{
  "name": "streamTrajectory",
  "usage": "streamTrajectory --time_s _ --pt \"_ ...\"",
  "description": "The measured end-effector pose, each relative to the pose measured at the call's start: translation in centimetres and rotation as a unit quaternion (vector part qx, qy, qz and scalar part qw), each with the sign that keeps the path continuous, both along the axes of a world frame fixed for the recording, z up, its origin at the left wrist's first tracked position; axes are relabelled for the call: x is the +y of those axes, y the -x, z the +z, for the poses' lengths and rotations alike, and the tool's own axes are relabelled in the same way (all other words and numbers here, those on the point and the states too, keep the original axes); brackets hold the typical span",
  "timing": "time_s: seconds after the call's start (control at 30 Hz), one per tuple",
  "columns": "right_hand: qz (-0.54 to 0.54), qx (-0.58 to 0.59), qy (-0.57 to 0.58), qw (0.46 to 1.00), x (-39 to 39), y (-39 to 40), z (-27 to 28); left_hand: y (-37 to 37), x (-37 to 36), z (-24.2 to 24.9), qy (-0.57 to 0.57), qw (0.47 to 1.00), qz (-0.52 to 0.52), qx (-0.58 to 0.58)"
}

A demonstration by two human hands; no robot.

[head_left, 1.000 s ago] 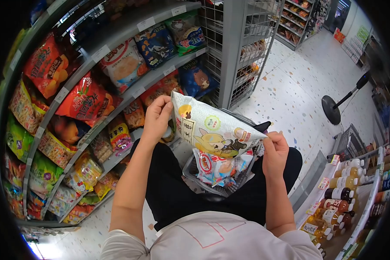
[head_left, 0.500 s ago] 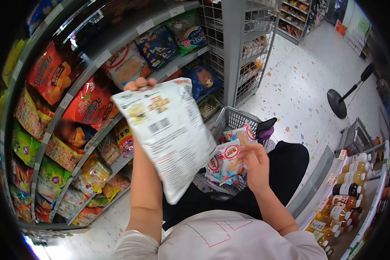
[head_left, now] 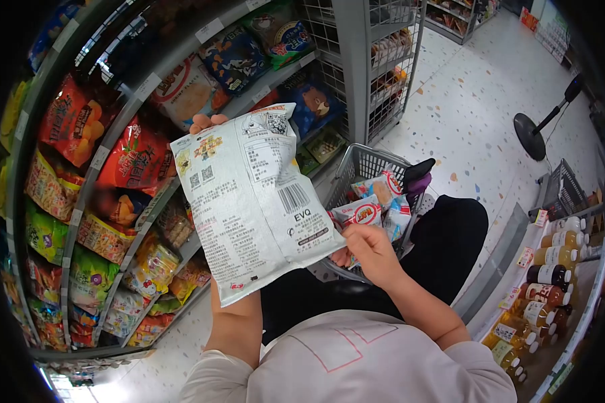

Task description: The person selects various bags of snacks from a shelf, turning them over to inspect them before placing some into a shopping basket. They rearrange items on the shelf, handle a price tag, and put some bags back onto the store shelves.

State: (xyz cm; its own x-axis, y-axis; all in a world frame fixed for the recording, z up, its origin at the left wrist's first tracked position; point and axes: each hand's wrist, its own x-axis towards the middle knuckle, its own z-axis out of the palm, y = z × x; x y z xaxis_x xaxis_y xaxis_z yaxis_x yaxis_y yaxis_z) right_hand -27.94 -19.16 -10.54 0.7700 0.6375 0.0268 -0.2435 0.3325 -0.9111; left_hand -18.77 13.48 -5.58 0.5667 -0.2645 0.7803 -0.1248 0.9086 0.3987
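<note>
A large white snack bag point(head_left: 255, 201), its back printed with text and a barcode, is held up in front of my body. My left hand point(head_left: 208, 122) grips its upper left edge; only the fingertips show over the top, and the bag hides the rest. At the bag's lower right corner, my right hand point(head_left: 372, 253) is closed, pinching the edge. Just beyond that hand, a grey basket point(head_left: 357, 156) holds several small white, red and blue snack packets point(head_left: 364, 212).
Shelves of bagged snacks point(head_left: 136, 158) curve along the left. A wire rack point(head_left: 390, 67) stands beyond the basket. Bottled drinks point(head_left: 541, 293) line a low shelf at the right. A black stand with a round base point(head_left: 530, 136) and another basket point(head_left: 562, 193) are farther back.
My right hand has moved from above the basket's packets to the bag's lower right corner and closed on it. The bag has turned more squarely toward me, and its print is clearer.
</note>
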Motion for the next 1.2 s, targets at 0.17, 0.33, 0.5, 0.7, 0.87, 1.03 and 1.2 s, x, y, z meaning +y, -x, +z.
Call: streamTrajectory --time_s 0.17,0.33,0.5,0.7,0.87,1.03,1.2 --pt "-0.044 -0.033 -0.006 0.998 -0.6 0.1 0.8 -0.2 -0.3 -0.1 -0.004 1.000 0.019 -0.002" --pt "-0.072 0.005 -0.041 0.997 -0.8 -0.4 -0.1 0.0 -0.4 -0.3 -0.009 0.999 0.042 -0.004" --pt "-0.071 0.023 0.025 0.997 -0.1 -0.2 1.2 0.1 -0.1 -0.2 -0.014 0.998 0.066 -0.009" --pt "-0.048 0.029 0.005 0.998 0.3 -0.2 1.5 0.1 0.2 0.1 -0.022 0.995 0.097 -0.016" --pt "-0.036 0.044 0.001 0.998 0.2 -0.3 1.7 -0.2 0.4 0.5 -0.028 0.992 0.122 -0.021" --pt "-0.026 0.115 -0.039 0.992 0.3 -0.3 1.1 -0.3 0.5 0.9 -0.034 0.988 0.148 -0.027" --pt "-0.012 0.147 -0.069 0.987 0.3 -0.4 0.6 -0.6 0.5 1.4 -0.039 0.984 0.172 -0.034"
